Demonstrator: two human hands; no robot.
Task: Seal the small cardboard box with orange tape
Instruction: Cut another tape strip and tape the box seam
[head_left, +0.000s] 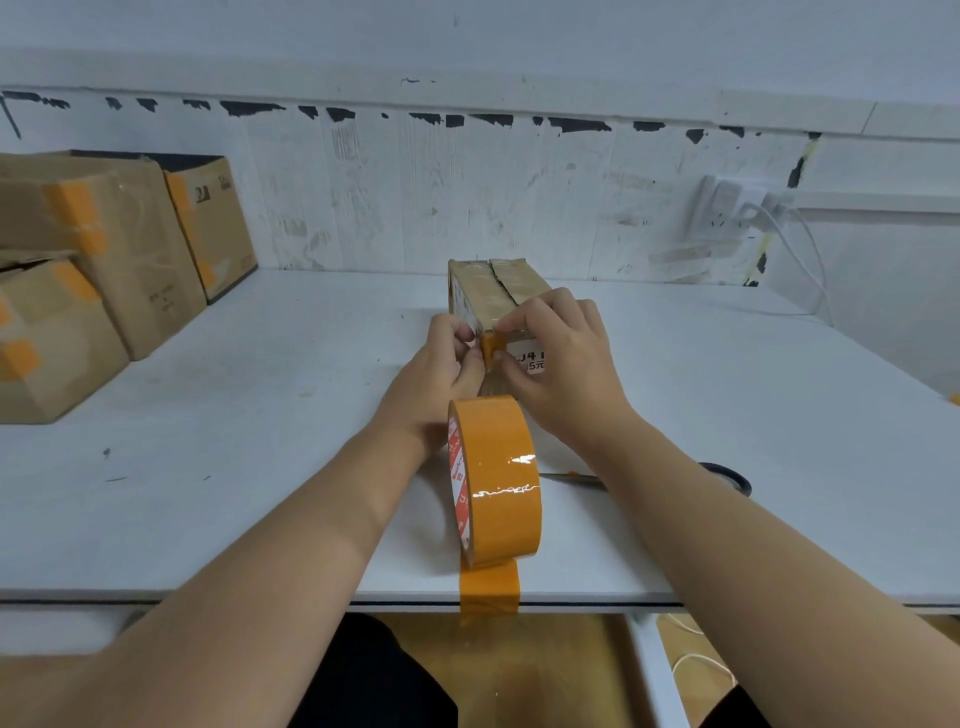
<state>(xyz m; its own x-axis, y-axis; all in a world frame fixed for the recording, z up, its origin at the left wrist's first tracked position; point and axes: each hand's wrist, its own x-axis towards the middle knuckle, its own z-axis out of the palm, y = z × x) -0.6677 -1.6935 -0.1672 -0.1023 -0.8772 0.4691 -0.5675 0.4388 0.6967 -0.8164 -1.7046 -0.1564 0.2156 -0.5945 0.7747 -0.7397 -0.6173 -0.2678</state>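
Pressing a short orange tape piece (492, 347) onto the near end of the small cardboard box (496, 291) at frame centre, the left hand (441, 376) and right hand (558, 358) pinch it; the top seam looks untaped, so sealing has barely begun. The tape roll (498, 478) stands on the tabletop (260, 441) below.

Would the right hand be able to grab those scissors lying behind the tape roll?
Probably yes. The scissors lie flat on the table just beside the right forearm, with nothing on top of them. But the right hand is busy pressing the orange tape strip onto the small cardboard box, so it would have to let go first.
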